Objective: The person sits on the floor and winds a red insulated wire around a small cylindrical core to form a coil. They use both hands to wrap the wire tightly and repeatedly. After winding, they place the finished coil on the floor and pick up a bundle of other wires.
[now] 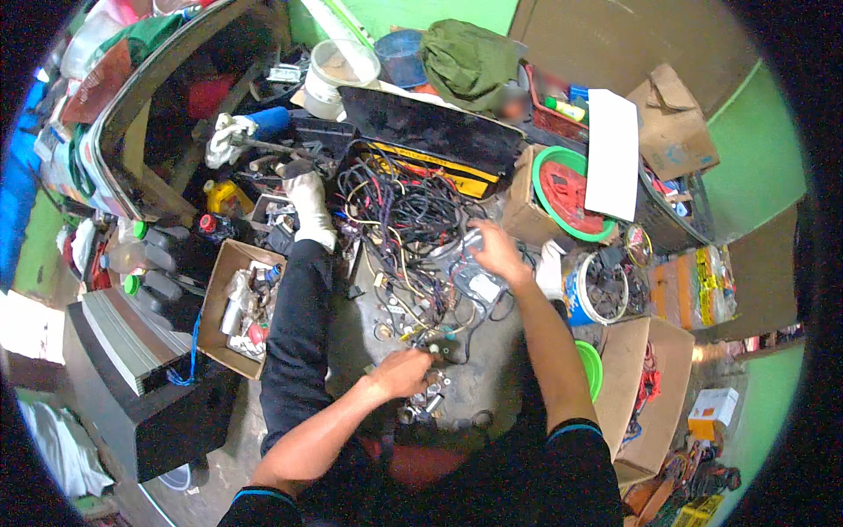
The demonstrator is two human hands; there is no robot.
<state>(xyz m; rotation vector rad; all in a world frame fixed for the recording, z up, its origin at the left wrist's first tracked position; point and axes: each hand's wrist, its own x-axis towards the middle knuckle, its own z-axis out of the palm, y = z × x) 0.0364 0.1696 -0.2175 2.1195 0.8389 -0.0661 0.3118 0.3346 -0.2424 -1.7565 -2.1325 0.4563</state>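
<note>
A cardboard box (230, 307) was filled with metal parts. The left hand (399, 373) was closed around a small dark part (448, 351) on the floor, pointing right; the right hand (496, 250) was blurred over the wire tangle (408, 215), its grip unclear.

**Count From the Floor**

2 bare hands are out: the left hand (399, 373) and the right hand (496, 250). 1 big tangle of wires (404, 211) lies between them. I make it 3 open cardboard boxes: 1 box of parts (241, 307), 1 box with red cables (650, 395), 1 empty-looking carton (674, 127). Also 1 white bucket (338, 75), 1 green rag (465, 57), 1 white sock (312, 206).
</note>
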